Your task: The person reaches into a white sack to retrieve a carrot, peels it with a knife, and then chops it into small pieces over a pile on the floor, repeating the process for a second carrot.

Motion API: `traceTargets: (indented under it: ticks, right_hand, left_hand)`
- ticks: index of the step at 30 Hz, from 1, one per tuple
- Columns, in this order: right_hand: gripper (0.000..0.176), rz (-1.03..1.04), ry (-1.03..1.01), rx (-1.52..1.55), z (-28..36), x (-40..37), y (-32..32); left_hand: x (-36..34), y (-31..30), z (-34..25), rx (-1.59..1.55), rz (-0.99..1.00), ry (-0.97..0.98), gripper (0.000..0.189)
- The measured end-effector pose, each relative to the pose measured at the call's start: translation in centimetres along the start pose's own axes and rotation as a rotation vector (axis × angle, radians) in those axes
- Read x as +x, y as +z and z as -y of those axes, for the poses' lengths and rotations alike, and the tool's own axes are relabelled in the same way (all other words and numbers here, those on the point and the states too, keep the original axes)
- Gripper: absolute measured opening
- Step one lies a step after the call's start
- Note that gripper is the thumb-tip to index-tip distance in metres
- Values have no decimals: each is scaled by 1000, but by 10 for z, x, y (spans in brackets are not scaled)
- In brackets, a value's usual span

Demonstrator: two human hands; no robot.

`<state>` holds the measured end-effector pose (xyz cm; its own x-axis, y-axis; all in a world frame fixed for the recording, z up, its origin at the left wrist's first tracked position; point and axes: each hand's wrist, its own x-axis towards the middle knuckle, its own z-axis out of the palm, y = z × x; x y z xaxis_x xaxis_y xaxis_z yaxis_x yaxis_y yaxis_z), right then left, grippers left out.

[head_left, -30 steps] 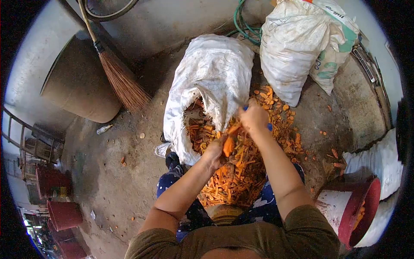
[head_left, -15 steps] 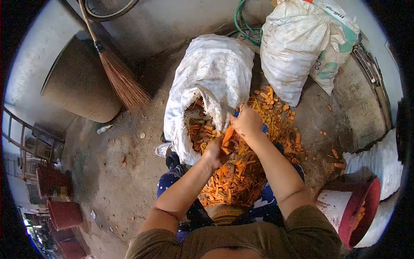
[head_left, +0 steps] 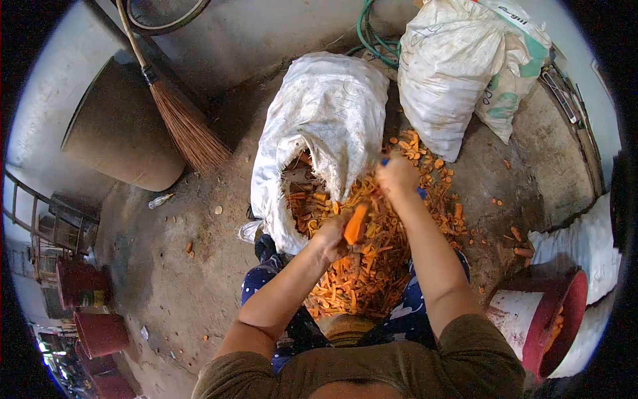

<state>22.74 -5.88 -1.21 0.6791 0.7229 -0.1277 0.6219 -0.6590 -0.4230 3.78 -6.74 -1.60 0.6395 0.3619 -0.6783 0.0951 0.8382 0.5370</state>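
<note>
My left hand (head_left: 330, 238) is closed around a peeled orange carrot (head_left: 355, 224), which points up and to the right. Slightly blurred, my right hand (head_left: 397, 178) grips a blue-handled knife (head_left: 421, 193); blue shows at both sides of the fist, and the blade cannot be made out now. The two hands are apart. Below them a heap of carrot peelings and pieces (head_left: 359, 282) lies between my legs. Just left of the hands, a white woven sack (head_left: 325, 93) lies with its torn mouth toward me, carrots (head_left: 302, 203) inside.
Full white sacks (head_left: 452, 73) stand at the back right. A red-rimmed bucket (head_left: 531, 319) with orange pieces sits at my right. A broom (head_left: 183, 123) leans at the back left, and red buckets (head_left: 100, 330) stand far left. A small bottle (head_left: 161, 200) lies on the floor.
My right hand has moved right and slightly away from the carrot with the knife. More of the carrot's orange surface shows above my left hand, which has hardly moved.
</note>
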Motion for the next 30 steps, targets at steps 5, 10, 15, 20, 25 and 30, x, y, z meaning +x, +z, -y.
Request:
traceTargets:
  ticks: [5,10,15,20,25,30]
  right_hand:
    - [42,-31,215,6,-32,25,-5]
    - [39,-89,-147,121,18,-21,-12]
    - [43,-52,-314,110,29,-35,4]
    - [44,-43,-330,18,29,-36,8]
    - [45,-41,-332,-50,27,-35,9]
    - [42,7,124,-85,-14,15,0]
  left_hand:
    - [8,-19,4,-95,154,-16,34]
    - [18,-24,1,-214,86,23,38]
    - [17,-16,0,-235,-24,72,39]
    - [12,-4,-1,-273,-75,27,36]
    - [5,1,-2,-232,-53,34,32]
    - [9,-13,5,-134,75,-33,31]
